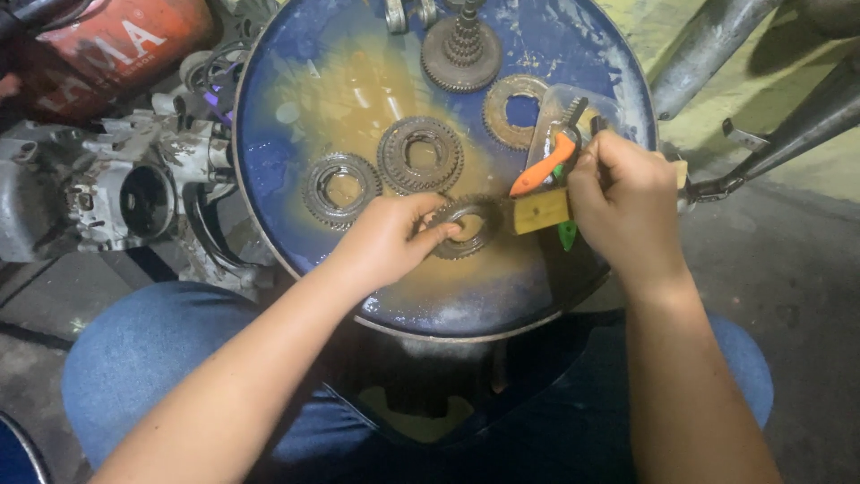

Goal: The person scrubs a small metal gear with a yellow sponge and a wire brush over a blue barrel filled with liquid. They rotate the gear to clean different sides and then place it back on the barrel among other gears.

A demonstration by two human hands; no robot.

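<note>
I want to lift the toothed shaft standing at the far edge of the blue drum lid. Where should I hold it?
Come from above and pinch the narrow stepped stem of the toothed shaft. It stands upright on its wide bottom gear, whose toothed rim gives a poor grip.

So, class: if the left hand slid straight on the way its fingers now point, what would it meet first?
The left hand already touches the gear; past it, the yellow brush in the right hand looks first in line, though depth is unclear.

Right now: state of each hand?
Left hand: closed on a toothed gear lying on the blue drum lid.
Right hand: closed around a brush.
</note>
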